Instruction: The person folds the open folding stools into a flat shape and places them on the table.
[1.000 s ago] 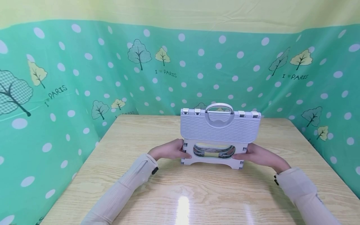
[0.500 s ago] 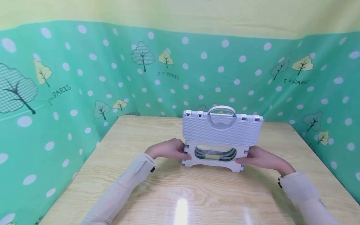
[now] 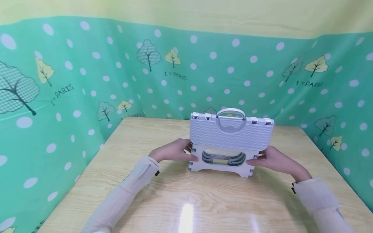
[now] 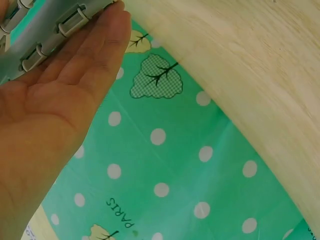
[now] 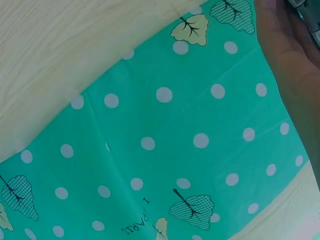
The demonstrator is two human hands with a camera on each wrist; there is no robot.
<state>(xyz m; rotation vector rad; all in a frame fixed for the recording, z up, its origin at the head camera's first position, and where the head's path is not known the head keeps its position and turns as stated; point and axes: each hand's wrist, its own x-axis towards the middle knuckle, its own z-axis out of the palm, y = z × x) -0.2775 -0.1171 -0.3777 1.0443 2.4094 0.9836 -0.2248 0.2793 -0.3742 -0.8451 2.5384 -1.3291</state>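
Observation:
A pale grey-lilac folding stool [image 3: 231, 134] stands on the wooden table, its woven-textured seat panel hanging folded over the front and a loop handle [image 3: 231, 111] on top. My left hand [image 3: 175, 150] holds the stool's left side, thumb on the front of the white leg panel [image 3: 224, 167] and fingers behind. On the opposite side my right hand [image 3: 276, 160] has its thumb on the panel's front and its other fingers hidden behind. In the left wrist view, the left fingers [image 4: 100, 45] lie along the hinged edge. Only a corner of the stool [image 5: 310, 15] shows in the right wrist view.
The wooden table [image 3: 163, 200] extends around the stool, with a glare spot near its front. A green polka-dot curtain [image 3: 175, 87] printed with trees surrounds its back and sides.
My right thumb has slid outward, away from the panel's oval opening, and both hands show a wider gap between thumb and fingers. The stool stays in nearly the same place.

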